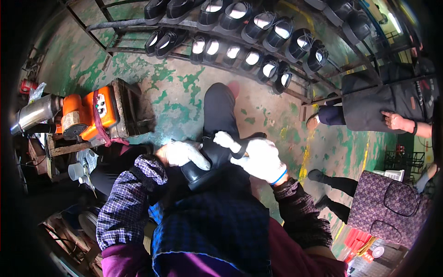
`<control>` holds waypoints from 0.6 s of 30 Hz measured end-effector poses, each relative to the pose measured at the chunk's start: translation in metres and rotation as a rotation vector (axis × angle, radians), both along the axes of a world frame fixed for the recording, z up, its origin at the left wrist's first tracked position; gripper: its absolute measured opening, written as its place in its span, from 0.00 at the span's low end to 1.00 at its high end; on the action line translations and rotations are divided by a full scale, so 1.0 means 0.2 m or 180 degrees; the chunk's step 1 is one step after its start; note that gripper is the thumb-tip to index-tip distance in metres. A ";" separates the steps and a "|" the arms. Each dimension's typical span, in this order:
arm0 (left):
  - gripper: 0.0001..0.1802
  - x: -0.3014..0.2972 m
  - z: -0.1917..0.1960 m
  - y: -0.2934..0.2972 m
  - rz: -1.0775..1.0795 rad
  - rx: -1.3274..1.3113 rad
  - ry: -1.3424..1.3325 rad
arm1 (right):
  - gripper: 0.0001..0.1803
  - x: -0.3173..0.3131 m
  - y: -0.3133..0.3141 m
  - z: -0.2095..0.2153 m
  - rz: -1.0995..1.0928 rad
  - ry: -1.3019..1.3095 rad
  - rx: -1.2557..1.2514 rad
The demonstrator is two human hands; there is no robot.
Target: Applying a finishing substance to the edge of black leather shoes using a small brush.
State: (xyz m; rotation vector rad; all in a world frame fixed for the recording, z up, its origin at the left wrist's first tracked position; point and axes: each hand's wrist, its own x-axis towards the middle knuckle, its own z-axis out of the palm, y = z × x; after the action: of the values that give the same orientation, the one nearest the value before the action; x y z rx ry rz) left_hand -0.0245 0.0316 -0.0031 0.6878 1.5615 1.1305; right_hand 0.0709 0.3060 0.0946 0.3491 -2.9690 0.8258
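A black shoe point(197, 177) rests on my lap, its shiny toe pointing toward me. My left hand point(182, 153), in a white knit glove, is closed around the shoe's left side with the thumb over its upper. On the other side, my right hand point(261, 160), gloved in white with a blue cuff edge, is closed near the shoe's opening. A crumpled white piece point(226, 140) shows just beyond those fingers; whether it is cloth or a fingertip is unclear. Dark material between it and the right hand hides what the fingers grip.
Metal racks point(138, 22) ahead carry several rows of black shoes point(253, 57). At left, an orange machine point(100, 108) with a metal cylinder point(39, 113) stands on a bench. Two people are at right, one with a patterned apron point(376, 198). Red items point(357, 240) lie at lower right.
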 end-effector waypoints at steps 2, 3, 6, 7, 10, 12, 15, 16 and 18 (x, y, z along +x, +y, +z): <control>0.23 -0.01 -0.03 -0.01 -0.0225 0.0679 -0.0041 | 0.19 -0.01 -0.05 0.03 0.0236 -0.0063 0.0061; 0.24 -0.01 -0.02 0.00 -0.0353 0.1030 -0.0063 | 0.18 -0.01 -0.09 -0.01 0.0296 0.0287 0.0195; 0.24 0.05 -0.10 -0.01 -0.0031 0.0555 0.0058 | 0.15 -0.04 -0.03 0.01 0.0282 -0.0075 0.0620; 0.23 0.05 -0.15 -0.04 0.0171 0.0153 0.0109 | 0.15 -0.06 0.01 0.00 0.0300 -0.0112 0.0627; 0.22 -0.01 -0.14 -0.01 -0.0194 0.0635 -0.0043 | 0.12 -0.09 0.00 0.03 0.0680 -0.0139 0.0357; 0.21 0.01 -0.14 -0.02 -0.0418 0.0875 -0.0112 | 0.09 -0.10 -0.07 0.04 0.0757 -0.0262 0.0571; 0.21 0.03 -0.06 -0.03 0.0179 0.1512 -0.0428 | 0.09 -0.19 0.21 0.04 0.0011 -0.0035 0.0767; 0.20 -0.05 0.32 0.16 0.0165 -0.1057 -0.0691 | 0.08 -0.21 0.36 0.04 -0.0471 -0.0351 0.0900; 0.20 -0.06 0.43 0.17 0.0189 -0.1518 -0.0603 | 0.06 -0.26 0.47 0.18 -0.2080 -0.1580 -0.1447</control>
State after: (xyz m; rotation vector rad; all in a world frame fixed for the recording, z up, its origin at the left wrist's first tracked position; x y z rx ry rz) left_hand -0.0369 0.0654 0.0827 0.2104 1.6125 0.7928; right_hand 0.0192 0.4008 0.1305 -0.9055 -2.8117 1.5736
